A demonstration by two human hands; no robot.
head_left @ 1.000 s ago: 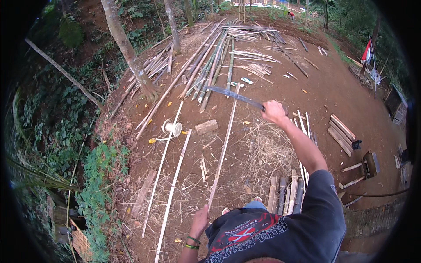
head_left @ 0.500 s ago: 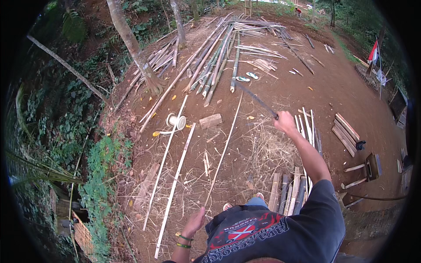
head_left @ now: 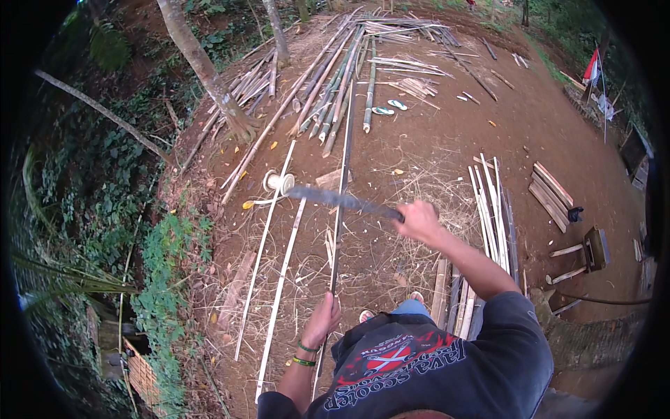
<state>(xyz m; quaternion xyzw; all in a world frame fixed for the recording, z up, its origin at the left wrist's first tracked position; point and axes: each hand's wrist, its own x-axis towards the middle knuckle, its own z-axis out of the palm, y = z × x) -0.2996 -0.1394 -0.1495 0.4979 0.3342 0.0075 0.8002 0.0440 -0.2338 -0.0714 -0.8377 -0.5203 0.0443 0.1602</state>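
Gripping, L hand (head_left: pixel 322 318) closed rnd bamboo strip (head_left: pixel 338 244), R hand (head_left: pixel 421 222) wrapped rnd machete (head_left: pixel 349 202)

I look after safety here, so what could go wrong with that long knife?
The bare left hand grips the long strip, which the long knife crosses in view; a slip along the strip toward that hand might cut it. The feet show nearby in the picture, so a knife dropped from the right hand could hurt them.
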